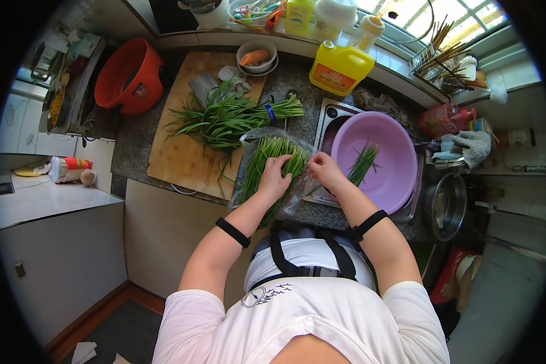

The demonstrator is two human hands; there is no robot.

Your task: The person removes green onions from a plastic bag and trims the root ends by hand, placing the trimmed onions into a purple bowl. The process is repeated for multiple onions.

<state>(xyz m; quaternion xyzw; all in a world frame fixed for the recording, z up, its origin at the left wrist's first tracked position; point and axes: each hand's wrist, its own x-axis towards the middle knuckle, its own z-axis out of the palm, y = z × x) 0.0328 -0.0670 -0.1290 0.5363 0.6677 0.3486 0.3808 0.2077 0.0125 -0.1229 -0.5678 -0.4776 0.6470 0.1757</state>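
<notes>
A bunch of green stalks, like garlic chives [266,159], lies in a clear plastic bag [300,195] at the counter's front edge. My left hand [275,177] rests on these stalks with its thumb and fingers apart. Just right of the bunch, my right hand [323,168] has its fingertips pinched together at the bag's edge; whether they grip the film is unclear. A second leafy bunch [227,116], tied with a blue band [270,113], lies across the wooden cutting board [168,159]. Some cut stalks [364,164] lie in the purple basin [398,168] over the sink.
Behind the board stands a bowl [257,66] with a peeled orange vegetable [255,57]. A yellow jug [341,68] stands behind the sink [323,113]. A red basket [127,77] is at the left, and a metal basin [446,204] at the right.
</notes>
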